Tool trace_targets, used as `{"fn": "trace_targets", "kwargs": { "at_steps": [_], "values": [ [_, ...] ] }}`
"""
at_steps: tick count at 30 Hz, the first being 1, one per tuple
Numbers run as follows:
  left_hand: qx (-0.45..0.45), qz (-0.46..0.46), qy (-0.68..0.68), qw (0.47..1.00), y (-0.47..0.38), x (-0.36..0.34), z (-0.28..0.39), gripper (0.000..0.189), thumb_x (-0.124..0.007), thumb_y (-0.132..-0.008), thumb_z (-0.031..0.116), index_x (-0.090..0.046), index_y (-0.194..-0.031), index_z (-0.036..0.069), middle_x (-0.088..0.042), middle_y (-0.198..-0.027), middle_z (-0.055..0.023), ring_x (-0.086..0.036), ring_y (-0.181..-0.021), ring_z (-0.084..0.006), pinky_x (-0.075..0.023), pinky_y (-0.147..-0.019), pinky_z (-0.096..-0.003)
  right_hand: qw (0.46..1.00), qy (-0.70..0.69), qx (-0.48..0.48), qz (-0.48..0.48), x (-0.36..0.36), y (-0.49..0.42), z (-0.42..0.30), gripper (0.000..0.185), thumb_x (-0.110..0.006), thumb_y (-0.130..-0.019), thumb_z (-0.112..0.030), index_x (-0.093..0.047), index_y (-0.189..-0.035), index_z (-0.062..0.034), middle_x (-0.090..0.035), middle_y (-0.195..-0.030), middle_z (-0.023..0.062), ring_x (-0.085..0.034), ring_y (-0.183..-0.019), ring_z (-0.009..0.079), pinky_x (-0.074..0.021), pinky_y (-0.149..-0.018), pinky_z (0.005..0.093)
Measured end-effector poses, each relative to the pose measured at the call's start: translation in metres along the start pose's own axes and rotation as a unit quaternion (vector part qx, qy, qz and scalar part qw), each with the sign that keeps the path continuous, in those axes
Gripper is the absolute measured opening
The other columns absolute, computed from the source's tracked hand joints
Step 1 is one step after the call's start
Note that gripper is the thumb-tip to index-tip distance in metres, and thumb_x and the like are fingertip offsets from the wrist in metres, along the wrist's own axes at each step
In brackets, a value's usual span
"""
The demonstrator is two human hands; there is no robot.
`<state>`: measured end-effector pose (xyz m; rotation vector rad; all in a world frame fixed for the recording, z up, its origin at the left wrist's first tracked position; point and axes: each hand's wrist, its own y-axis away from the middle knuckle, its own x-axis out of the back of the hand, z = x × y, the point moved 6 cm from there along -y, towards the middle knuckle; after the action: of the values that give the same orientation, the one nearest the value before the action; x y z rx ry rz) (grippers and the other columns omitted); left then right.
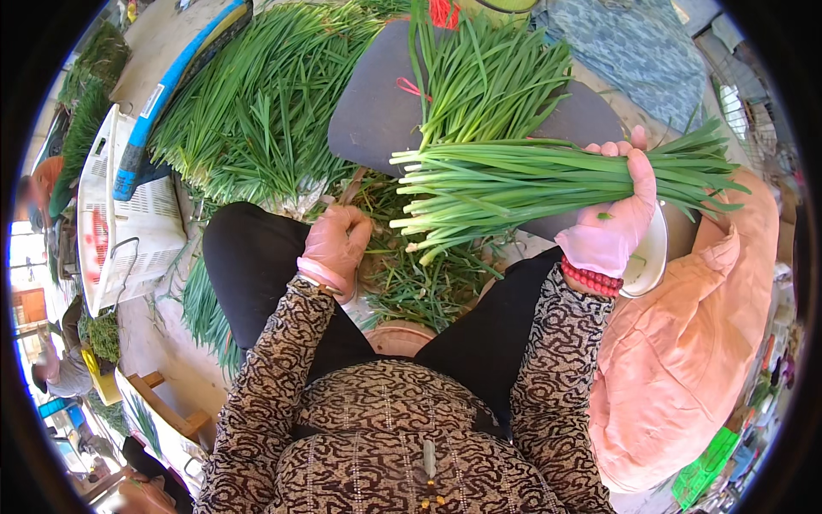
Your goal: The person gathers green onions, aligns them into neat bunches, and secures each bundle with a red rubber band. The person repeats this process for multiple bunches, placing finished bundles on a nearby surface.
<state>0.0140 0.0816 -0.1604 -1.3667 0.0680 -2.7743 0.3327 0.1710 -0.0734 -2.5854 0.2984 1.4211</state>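
My right hand, in a thin pink translucent glove, grips a thick bundle of garlic chives. The pale cut ends point left and the green tips lie to the right. In the same kind of glove, my left hand is curled above my left knee, beside the trimmings; a brownish strip shows by its fingers, but whether it is held is unclear. Another chive bundle lies on a dark grey padded surface, with a pink tie at its left side. Loose green trimmings lie between my knees.
A large chive heap lies at upper left, behind a blue curved bar. A white plastic crate stands at left. By my right wrist are a white bowl and peach cloth. Other people work at far left.
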Motion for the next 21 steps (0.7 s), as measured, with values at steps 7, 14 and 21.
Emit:
{"fn": "trace_targets", "kwargs": {
  "at_steps": [7, 14, 21],
  "values": [
    [0.134, 0.045, 0.292, 0.946, -0.001, 0.015, 0.004, 0.011, -0.064, -0.081, 0.01, -0.063, -0.084, 0.0, -0.059, -0.067, 0.0004, -0.05, -0.063, -0.0051, -0.0432, -0.058, -0.0216, 1.0, -0.019, 0.004, 0.02, 0.007, -0.003, -0.006, 0.03, -0.058, -0.08, -0.003, -0.052, -0.11, -0.0041, -0.056, -0.079, 0.005, -0.056, -0.076, 0.0194, -0.0485, -0.079, 0.0374],
    [-0.052, 0.069, 0.233, 0.969, -0.019, 0.05, 0.089, 0.014, -0.069, -0.075, 0.002, -0.064, -0.088, 0.001, -0.059, -0.074, -0.0005, -0.052, -0.063, -0.007, -0.0419, -0.057, -0.0207, 0.999, -0.026, 0.005, 0.019, 0.006, -0.003, -0.006, 0.029, -0.06, -0.079, -0.002, -0.054, -0.106, -0.0049, -0.055, -0.079, 0.0052, -0.056, -0.074, 0.0189, -0.0491, -0.076, 0.0361],
    [-0.271, -0.013, 0.001, 0.963, -0.035, 0.04, 0.156, 0.02, -0.065, -0.073, 0.009, -0.064, -0.093, 0.008, -0.056, -0.079, -0.0085, -0.057, -0.072, -0.0264, -0.0471, -0.063, -0.034, 0.999, -0.022, -0.009, 0.042, 0.005, 0.0, -0.003, 0.03, -0.061, -0.077, -0.001, -0.054, -0.106, -0.0071, -0.055, -0.076, 0.0059, -0.055, -0.069, 0.0189, -0.0488, -0.073, 0.0365]
  ]
}}
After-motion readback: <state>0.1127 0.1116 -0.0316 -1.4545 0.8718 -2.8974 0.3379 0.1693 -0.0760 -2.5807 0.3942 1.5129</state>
